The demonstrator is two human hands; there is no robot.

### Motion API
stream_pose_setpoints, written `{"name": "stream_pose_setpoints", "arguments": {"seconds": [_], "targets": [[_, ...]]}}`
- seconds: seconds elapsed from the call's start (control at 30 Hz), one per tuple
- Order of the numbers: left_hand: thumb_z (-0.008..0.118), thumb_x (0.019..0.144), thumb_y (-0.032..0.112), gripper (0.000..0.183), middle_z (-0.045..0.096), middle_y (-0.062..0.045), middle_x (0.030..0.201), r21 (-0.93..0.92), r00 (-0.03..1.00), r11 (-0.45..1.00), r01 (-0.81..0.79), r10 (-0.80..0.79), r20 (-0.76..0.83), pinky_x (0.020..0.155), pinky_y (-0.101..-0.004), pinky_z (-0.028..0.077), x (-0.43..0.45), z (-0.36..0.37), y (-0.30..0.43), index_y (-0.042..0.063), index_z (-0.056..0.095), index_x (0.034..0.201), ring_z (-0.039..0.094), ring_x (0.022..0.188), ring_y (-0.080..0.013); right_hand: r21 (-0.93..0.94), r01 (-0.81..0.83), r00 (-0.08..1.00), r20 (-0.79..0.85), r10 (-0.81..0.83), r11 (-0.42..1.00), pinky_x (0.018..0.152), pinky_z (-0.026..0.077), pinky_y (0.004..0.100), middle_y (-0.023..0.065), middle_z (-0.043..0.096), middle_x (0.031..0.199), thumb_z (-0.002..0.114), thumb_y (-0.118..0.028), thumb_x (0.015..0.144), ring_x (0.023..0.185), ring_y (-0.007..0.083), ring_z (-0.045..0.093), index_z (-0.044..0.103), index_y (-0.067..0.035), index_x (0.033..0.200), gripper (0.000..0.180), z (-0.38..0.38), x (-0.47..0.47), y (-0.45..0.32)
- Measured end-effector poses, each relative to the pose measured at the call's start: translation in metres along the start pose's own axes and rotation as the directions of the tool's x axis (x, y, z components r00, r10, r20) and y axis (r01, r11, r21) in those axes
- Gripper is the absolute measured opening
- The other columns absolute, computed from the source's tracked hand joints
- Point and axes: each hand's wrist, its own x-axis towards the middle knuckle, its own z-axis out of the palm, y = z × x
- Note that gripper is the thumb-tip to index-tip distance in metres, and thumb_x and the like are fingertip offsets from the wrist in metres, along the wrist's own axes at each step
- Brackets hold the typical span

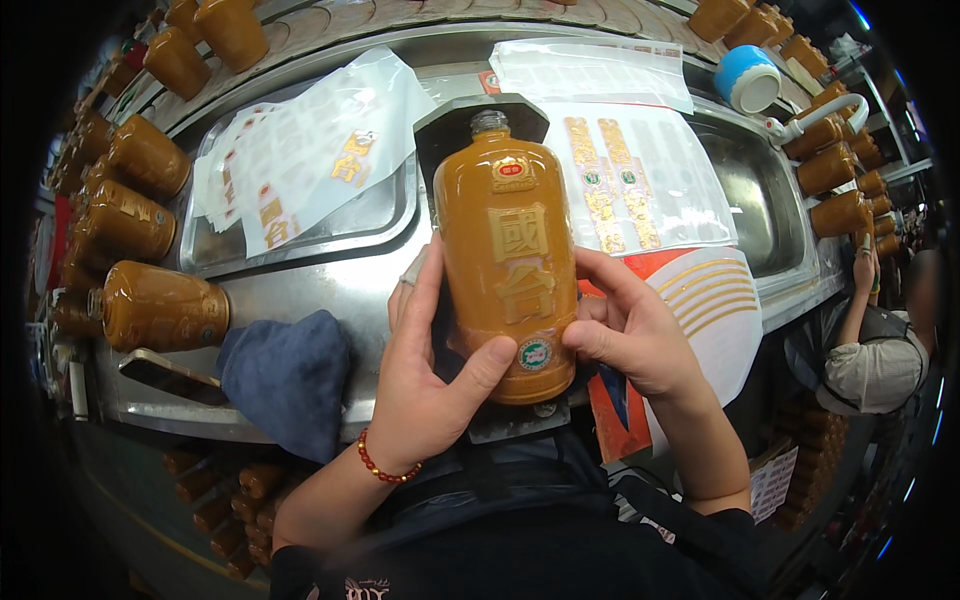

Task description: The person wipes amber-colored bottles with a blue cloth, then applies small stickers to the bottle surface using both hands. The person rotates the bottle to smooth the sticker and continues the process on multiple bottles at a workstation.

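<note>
Between my two hands is a glossy amber-brown bottle (480,202) with a bare threaded neck pointing away from me. Its front bears large gold characters, a red and gold emblem near the shoulder and a round green decal (535,355) near the base. My left hand (439,375) holds the lower left side, thumb pressed beside the green decal. On the right side, my right hand (630,330) grips the bottle with its thumb by the same decal. Behind the bottle shows part of a dark grey angular support (525,116); whether the bottle touches it I cannot tell.
Decal sheets (322,157) lie over a steel tray (300,259) at left; more gold decal sheets (637,172) lie right, beside a steel sink (757,195). A blue cloth (289,379), a phone (169,375) and a lying bottle (165,307) are front left. A co-worker (874,360) is far right.
</note>
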Motion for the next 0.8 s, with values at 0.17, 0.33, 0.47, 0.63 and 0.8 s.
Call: {"name": "stream_pose_setpoints", "arguments": {"seconds": [0.17,0.33,0.47,0.63,0.8], "targets": [[0.080,0.090,0.028,0.100,0.038,-0.020,0.153,-0.065,0.999,0.997,0.040,-0.039,0.008,0.120,-0.0433,0.026,0.000,0.000,0.001,-0.005,0.019,0.161,0.036,0.141,-0.0307,-0.061,-0.001,1.000,-0.007,0.000,0.998,0.065,0.048,0.0197,0.0118,0.056,0.140,0.083,-0.010,0.086,0.073,0.0050,0.059,0.040,0.005,0.152,0.080,-0.002,-0.001,0.002],[0.086,0.082,0.034,0.112,0.033,-0.023,0.157,0.207,0.996,0.978,-0.019,0.000,0.091,0.121,-0.0457,0.026,-0.004,-0.009,0.005,-0.005,0.016,0.162,0.031,0.146,-0.0348,-0.115,0.053,0.998,0.020,-0.051,0.992,0.063,0.048,0.0195,0.0125,0.053,0.144,0.088,-0.009,0.081,0.072,0.0053,0.059,0.036,0.004,0.155,0.091,-0.003,-0.011,0.004],[0.088,0.080,0.036,0.118,0.030,-0.024,0.160,0.187,0.994,0.982,0.011,-0.032,0.109,0.121,-0.0466,0.025,-0.005,-0.009,0.009,-0.005,0.014,0.162,0.028,0.148,-0.0361,-0.179,0.073,0.997,0.025,-0.069,0.981,0.063,0.048,0.0193,0.0127,0.051,0.146,0.090,-0.011,0.078,0.071,0.0056,0.059,0.034,0.003,0.157,0.098,0.002,-0.015,0.004],[0.088,0.079,0.036,0.119,0.030,-0.023,0.160,0.192,0.992,0.981,0.015,-0.038,0.120,0.121,-0.0468,0.025,-0.004,-0.010,0.009,-0.005,0.013,0.162,0.028,0.147,-0.0365,-0.187,0.076,0.997,0.025,-0.073,0.979,0.063,0.048,0.0193,0.0125,0.051,0.147,0.091,-0.011,0.078,0.072,0.0055,0.058,0.033,0.002,0.157,0.099,0.000,-0.015,0.006],[0.086,0.082,0.033,0.112,0.033,-0.023,0.158,0.233,0.995,0.971,-0.045,0.022,0.099,0.121,-0.0467,0.025,-0.006,-0.011,0.002,-0.005,0.016,0.161,0.030,0.146,-0.0360,-0.136,0.076,0.997,0.025,-0.073,0.988,0.064,0.048,0.0193,0.0125,0.052,0.145,0.091,-0.012,0.077,0.072,0.0053,0.058,0.034,0.003,0.157,0.099,-0.001,-0.013,0.005]]}}
